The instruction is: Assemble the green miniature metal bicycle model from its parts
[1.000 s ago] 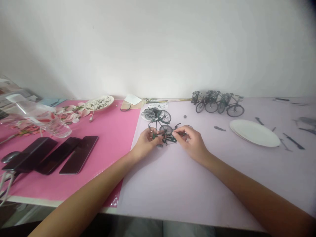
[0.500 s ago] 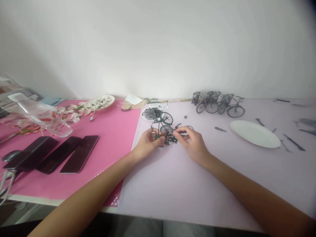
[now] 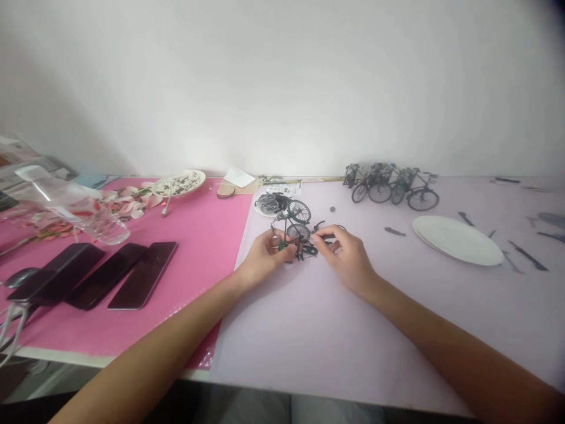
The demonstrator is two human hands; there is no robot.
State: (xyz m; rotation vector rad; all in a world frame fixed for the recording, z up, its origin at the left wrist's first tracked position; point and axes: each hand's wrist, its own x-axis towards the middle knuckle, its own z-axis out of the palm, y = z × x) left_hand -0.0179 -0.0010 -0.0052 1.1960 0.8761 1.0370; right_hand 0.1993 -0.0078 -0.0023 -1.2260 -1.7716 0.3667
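My left hand (image 3: 265, 257) is closed on a dark green model bicycle (image 3: 286, 231), thumb and fingers pinching its frame. My right hand (image 3: 342, 254) meets the model from the right, thumb and forefinger pressed together at its middle; whatever small part lies in that pinch is too tiny to make out. Just behind my hands, a white plate (image 3: 261, 211) bears a heap of dark spoked wheels (image 3: 274, 202). Thin dark parts stick out between and beyond my fingers, partly covered by them.
Several assembled model bicycles (image 3: 397, 185) stand by the wall. At right, a white oval plate (image 3: 457, 240) has loose dark pieces (image 3: 527, 255) around it. On the pink sheet (image 3: 194, 259) lie phones (image 3: 142, 277), a clear bottle (image 3: 75, 206) and a dish of pale bits (image 3: 179, 184).
Both hands hold almost the same place and pose. The model bicycle has tilted very slightly in my left hand; the view has shifted a touch.
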